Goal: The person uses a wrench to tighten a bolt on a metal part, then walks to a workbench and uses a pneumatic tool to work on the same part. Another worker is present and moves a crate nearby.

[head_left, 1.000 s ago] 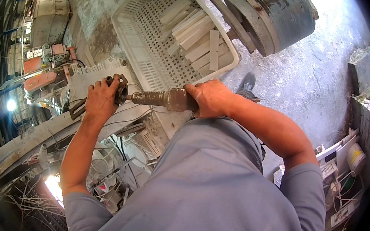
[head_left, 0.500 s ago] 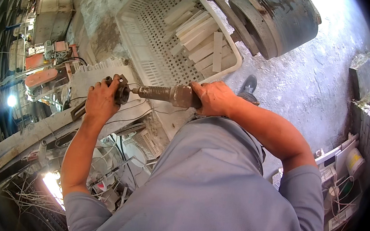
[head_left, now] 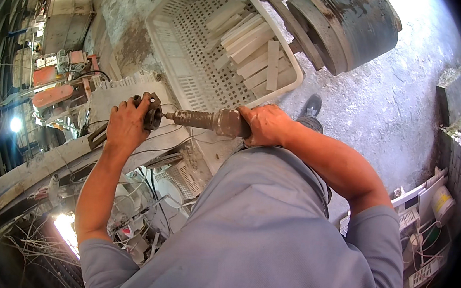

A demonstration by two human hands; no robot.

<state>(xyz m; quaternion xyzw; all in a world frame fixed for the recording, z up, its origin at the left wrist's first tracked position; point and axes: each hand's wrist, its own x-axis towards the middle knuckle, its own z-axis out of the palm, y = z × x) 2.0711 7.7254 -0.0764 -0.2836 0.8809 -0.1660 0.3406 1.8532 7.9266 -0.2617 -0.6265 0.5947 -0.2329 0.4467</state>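
A dust-caked straight die grinder (head_left: 213,121) lies level across the middle of the view, its thin tip pointing left. My right hand (head_left: 269,125) is wrapped round its thick rear end. On the left, my left hand (head_left: 127,121) grips a dark metal fitting (head_left: 154,112) with a round opening, its fingers closed over the top. The grinder's tip sits right at that opening; whether it touches the inside cannot be made out. Beneath both lies a dusty pale bench (head_left: 164,137).
A white perforated crate (head_left: 174,62) holding pale flat strips (head_left: 252,39) stands beyond my hands. A large dark drum (head_left: 355,30) is at the far right. Thin cables (head_left: 157,148) cross the bench. Orange-red tools (head_left: 50,96) lie to the left, and clutter fills the space below the bench.
Both hands, the grinder and the fitting hold almost the same positions. The whole view has shifted only very slightly.
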